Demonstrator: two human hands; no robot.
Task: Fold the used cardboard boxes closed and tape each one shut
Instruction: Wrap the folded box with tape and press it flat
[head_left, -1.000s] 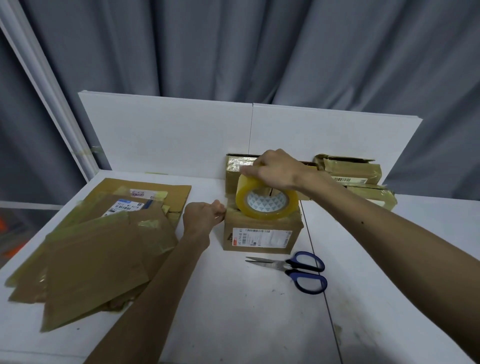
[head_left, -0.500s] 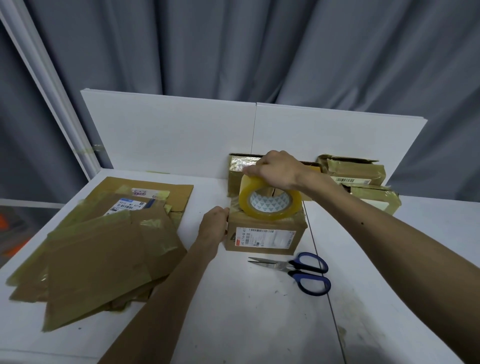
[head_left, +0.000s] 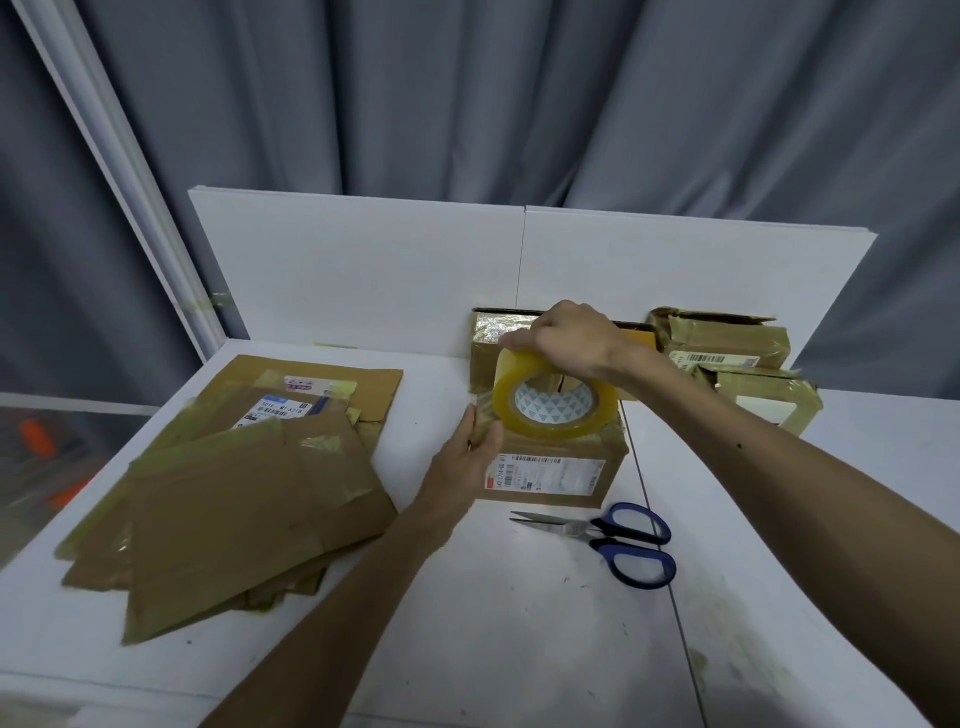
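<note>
Print on the box (head_left: 545, 475) and flattened cardboard (head_left: 234, 499) is too blurred to read.

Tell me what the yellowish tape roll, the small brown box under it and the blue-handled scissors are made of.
Yellowish tape roll: glossy translucent plastic film, probably; printed white core, maybe card. Small brown box: matte cardboard, creased, with shiny old tape. Blue-handled scissors: bright metal blades, smooth handles, likely plastic.
</note>
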